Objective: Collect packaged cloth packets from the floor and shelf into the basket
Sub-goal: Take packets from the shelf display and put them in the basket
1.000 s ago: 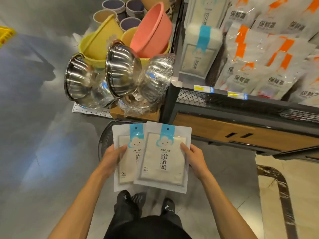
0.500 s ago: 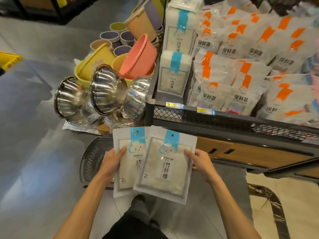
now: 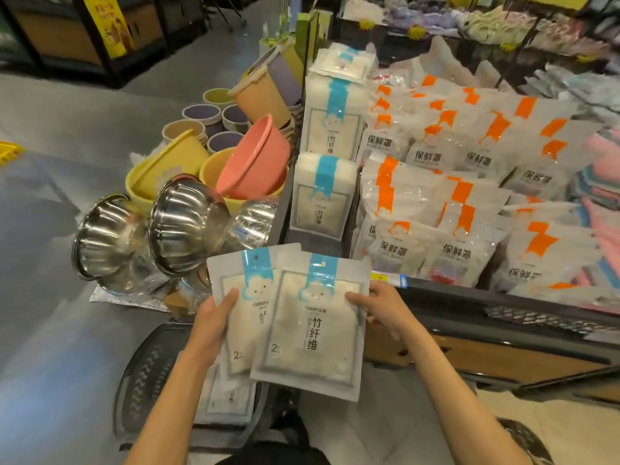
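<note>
Together the left hand [image 3: 211, 325] and right hand [image 3: 382, 308] pinch two overlapping cloth packets [image 3: 312, 330] above the basket [image 3: 136, 380].

The person shows bare forearms [image 3: 167, 404], a dark garment [image 3: 278, 457] and a black shoe [image 3: 289, 420].

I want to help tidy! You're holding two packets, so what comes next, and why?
Probably lower the left packet and right packet into the dark basket below: left hand and right hand each hold one, and another packet already lies there.
</note>
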Motion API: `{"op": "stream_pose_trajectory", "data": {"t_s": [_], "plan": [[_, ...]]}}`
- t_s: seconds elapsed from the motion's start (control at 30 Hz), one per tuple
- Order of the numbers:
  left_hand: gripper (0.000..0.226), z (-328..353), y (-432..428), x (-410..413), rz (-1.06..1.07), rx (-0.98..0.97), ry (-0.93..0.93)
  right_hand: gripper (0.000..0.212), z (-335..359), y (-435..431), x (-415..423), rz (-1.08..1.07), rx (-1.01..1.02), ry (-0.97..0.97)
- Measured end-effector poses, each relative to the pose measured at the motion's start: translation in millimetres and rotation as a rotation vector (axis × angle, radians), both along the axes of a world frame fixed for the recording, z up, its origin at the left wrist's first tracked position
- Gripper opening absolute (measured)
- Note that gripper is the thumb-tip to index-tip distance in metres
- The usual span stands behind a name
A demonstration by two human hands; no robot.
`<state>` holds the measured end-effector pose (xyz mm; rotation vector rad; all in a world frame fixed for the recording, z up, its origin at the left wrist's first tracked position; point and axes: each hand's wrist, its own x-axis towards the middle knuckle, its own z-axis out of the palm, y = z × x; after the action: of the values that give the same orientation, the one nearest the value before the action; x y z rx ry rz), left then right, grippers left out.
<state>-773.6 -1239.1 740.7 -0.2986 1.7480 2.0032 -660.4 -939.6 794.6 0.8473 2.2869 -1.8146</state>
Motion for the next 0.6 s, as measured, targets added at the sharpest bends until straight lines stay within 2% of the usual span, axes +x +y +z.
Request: {"op": "stream_pose_trajectory", "data": {"t_s": [0.13, 0.27, 0.47, 0.6], "plan": [[0.025, 6.8, 19.2, -35.7, 0.018, 0.030, 0.004, 0.010, 12.0, 18.9, -52.2, -0.004, -0.020, 0.007], [0.029, 8.9, 26.1, -69.4, 0.024, 0.046, 0.053, 0.010, 17.1, 39.7, -103.4, 0.017, 0.052, 0.028], [0.024, 15.2, 23.5, -112.7, 0.116, 0.054, 0.046, 0.022, 29.7, 70.4, -155.8, -0.040, 0.110, 0.078], [0.024, 16.9, 13.5, -131.3, 0.177, 0.025, 0.060, 0.020, 37.2, 89.4, -182.7, -0.105, 0.140, 0.152]]}}
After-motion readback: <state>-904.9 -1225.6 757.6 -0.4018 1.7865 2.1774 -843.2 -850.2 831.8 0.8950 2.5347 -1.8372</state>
